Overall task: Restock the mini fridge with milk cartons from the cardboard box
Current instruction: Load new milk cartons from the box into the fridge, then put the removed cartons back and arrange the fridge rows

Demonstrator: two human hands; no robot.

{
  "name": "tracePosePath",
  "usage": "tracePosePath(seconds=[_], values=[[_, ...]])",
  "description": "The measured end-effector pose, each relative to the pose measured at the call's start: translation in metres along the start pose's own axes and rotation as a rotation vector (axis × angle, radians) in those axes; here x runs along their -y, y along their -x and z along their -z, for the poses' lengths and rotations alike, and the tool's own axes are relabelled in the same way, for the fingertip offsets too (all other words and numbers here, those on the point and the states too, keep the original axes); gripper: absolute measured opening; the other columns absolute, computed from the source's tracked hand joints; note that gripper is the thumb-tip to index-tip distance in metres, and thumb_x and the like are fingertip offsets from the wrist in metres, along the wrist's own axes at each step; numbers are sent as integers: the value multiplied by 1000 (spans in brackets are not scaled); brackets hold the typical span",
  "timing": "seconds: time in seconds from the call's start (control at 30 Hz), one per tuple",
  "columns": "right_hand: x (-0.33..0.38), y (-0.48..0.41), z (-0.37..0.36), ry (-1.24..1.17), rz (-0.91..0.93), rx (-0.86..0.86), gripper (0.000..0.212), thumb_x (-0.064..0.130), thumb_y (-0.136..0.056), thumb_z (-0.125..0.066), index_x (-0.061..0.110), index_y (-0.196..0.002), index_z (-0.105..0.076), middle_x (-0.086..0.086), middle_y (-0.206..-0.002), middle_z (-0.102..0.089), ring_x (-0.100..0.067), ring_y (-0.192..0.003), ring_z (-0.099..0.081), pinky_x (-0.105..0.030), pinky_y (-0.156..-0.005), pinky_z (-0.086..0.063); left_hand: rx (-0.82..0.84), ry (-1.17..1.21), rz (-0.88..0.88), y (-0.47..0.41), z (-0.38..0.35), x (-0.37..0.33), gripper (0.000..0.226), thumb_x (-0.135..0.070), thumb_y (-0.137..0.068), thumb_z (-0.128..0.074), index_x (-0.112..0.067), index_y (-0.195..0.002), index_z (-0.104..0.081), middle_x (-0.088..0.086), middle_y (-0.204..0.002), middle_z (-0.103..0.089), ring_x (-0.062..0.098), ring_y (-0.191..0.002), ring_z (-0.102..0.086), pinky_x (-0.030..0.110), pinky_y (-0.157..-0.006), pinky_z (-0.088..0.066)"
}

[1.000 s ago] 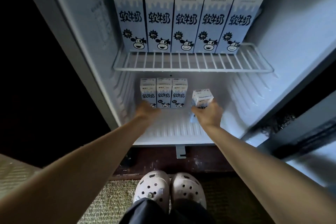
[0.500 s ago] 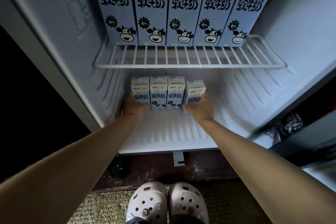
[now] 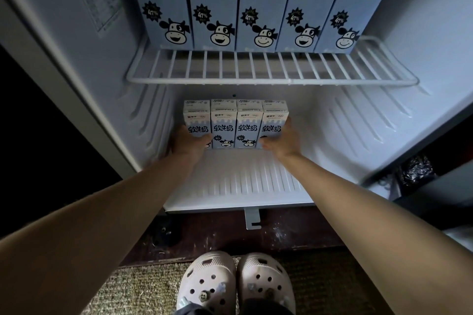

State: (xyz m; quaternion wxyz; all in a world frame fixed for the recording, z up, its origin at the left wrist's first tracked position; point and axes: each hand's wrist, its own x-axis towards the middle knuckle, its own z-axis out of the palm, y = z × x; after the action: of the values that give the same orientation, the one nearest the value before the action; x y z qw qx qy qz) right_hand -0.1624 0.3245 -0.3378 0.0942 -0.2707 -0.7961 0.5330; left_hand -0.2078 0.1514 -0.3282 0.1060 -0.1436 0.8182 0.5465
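Open mini fridge (image 3: 422, 20) up front, white inside, taking up most of the view. Up top, five big milk cartons (image 3: 263, 7) side by side, upright, standing on a white wire shelf (image 3: 271, 80). Down low, outside the fridge, a brown rug (image 3: 143, 286) with two pale shoes with holes (image 3: 210, 279) on it. On the ribbed fridge floor (image 3: 243, 179), at the back, a row of four small milk cartons (image 3: 235, 123), upright, touching each other, cow faces to the front. Left hand (image 3: 188, 144) wrapped round the left end carton (image 3: 195, 116), thumb across its front, fingers hidden behind its side. Right hand (image 3: 284, 140) holding the right end carton (image 3: 274, 117) the same way, thumb on the front, fingers up along its outer side. Both arms stretched straight in under the shelf.
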Motion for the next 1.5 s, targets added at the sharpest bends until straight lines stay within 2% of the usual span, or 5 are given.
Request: tracePosePath(seconds=[0.67, 0.83, 1.0, 1.17, 1.5], values=[[15, 68, 27, 302, -73, 0, 42, 1, -88, -55, -3, -128, -41, -10, -105, -60, -29, -99, -57, -25, -71, -42, 244, -135, 115, 67, 20, -20, 53, -14, -88, -61, -2, -134, -39, 8, -102, -57, 21, -90, -56, 31, -89, -47], [57, 134, 68, 342, 10, -12, 35, 4, -88, -55, -2, -122, -52, -16, -126, -57, -28, -116, -54, -26, -88, -41, 347, -219, -61, 142, 49, -62, 17, -12, -91, -53, -15, -74, -51, 0, -73, -49, 11, -65, -46, 27, -69, -47], [114, 212, 116, 365, 167, -69, 27, 6, -87, -55, -1, -113, -57, -12, -118, -63, -27, -110, -58, -26, -87, -41, 253, -253, -285, 233, 84, -112, 25, -6, -89, -42, 2, -99, -64, 14, -89, -60, 21, -67, -51, 23, -57, -43], [145, 295, 174, 362, 269, -182, 22, 7, -88, -53, 4, -107, -62, -7, -112, -66, -22, -103, -61, -16, -71, -34, 253, -269, -496, 333, 113, -139, 24, -12, -89, -40, -6, -77, -59, 8, -77, -57, 16, -54, -45, 19, -48, -37], [76, 434, 285, 275, 91, -395, 15, 9, -88, -55, 7, -99, -66, -7, -103, -68, -20, -93, -62, -22, -74, -43, 500, -322, -597, 487, 68, -111, 22, -10, -86, -51, 4, -87, -67, 16, -82, -65, 34, -92, -66, 37, -79, -53]])
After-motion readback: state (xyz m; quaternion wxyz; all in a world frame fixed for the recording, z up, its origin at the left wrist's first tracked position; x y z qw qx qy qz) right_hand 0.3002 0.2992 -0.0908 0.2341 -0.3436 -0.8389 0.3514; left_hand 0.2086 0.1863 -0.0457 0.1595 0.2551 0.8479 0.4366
